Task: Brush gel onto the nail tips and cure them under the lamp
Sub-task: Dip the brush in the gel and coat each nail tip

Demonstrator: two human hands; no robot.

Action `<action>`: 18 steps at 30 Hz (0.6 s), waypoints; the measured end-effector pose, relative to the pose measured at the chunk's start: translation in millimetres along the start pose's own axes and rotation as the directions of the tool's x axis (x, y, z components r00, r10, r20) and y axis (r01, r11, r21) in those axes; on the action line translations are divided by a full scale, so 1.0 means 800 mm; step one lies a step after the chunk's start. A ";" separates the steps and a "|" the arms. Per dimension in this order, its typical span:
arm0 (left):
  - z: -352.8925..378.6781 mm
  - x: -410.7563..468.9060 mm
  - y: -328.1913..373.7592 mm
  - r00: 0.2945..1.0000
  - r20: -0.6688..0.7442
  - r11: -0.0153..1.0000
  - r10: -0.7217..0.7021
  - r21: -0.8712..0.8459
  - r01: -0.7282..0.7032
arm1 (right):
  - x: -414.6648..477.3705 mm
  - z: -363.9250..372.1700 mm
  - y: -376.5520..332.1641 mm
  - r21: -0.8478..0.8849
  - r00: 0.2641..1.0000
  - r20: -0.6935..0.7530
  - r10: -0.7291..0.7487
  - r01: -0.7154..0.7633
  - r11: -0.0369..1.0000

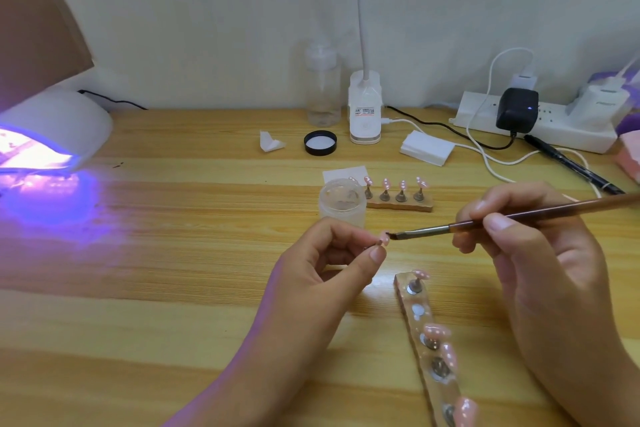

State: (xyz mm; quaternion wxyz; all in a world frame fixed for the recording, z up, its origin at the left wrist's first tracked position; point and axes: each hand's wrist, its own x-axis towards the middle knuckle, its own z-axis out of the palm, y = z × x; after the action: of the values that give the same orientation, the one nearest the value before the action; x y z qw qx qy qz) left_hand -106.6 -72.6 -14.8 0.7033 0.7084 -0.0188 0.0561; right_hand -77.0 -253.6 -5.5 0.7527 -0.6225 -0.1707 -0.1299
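Observation:
My left hand [332, 263] pinches a small pink nail tip [383, 239] on its stand between thumb and fingertips. My right hand [530, 253] grips a brown-handled brush [485, 220], its dark bristle end touching that tip. An open jar of gel [342, 199] stands just behind. A clear strip holder [420, 321] at the lower right carries several pink tips, with one socket bare. A second wooden holder [401, 203] behind the jar bears several more tips. The white curing lamp [52, 128] glows violet at the far left.
The jar's black lid [320, 143], a clear bottle [322, 87] and a white desk lamp base [365, 107] stand at the back. A stack of wipes [426, 148], a power strip [533, 121] with cables and a black pen [571, 163] lie at the right.

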 end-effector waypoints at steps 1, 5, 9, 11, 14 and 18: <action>0.000 0.000 0.000 1.000 -0.003 1.000 -0.001 0.004 0.001 | 0.000 0.000 0.000 0.006 1.000 0.010 0.003 -0.003 1.000; 0.001 -0.001 -0.001 1.000 -0.010 1.000 -0.005 0.018 0.005 | -0.001 0.001 -0.001 0.047 0.999 0.042 0.008 -0.010 0.999; 0.002 -0.001 0.000 1.000 0.000 1.000 0.000 0.021 0.000 | 0.000 0.001 -0.001 0.058 0.995 0.088 0.037 -0.042 0.997; 0.002 -0.002 0.001 1.000 0.001 1.000 0.003 0.020 -0.003 | 0.001 0.000 -0.001 0.093 0.996 0.069 0.059 -0.065 0.994; 0.002 -0.001 0.001 1.000 0.002 1.000 0.013 0.018 -0.013 | 0.006 -0.003 0.003 0.146 0.993 -0.033 0.114 -0.108 0.983; 0.002 -0.001 0.000 1.000 0.005 1.000 0.016 0.017 -0.016 | 0.007 -0.004 0.004 0.097 0.990 -0.056 0.127 -0.121 0.988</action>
State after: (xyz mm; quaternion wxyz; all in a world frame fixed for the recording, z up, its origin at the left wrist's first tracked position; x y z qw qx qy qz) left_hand -107.1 -74.2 -15.0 0.6968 0.7142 -0.0257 0.0603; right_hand -70.2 -256.1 -6.3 0.7924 -0.5918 -0.1141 -0.0938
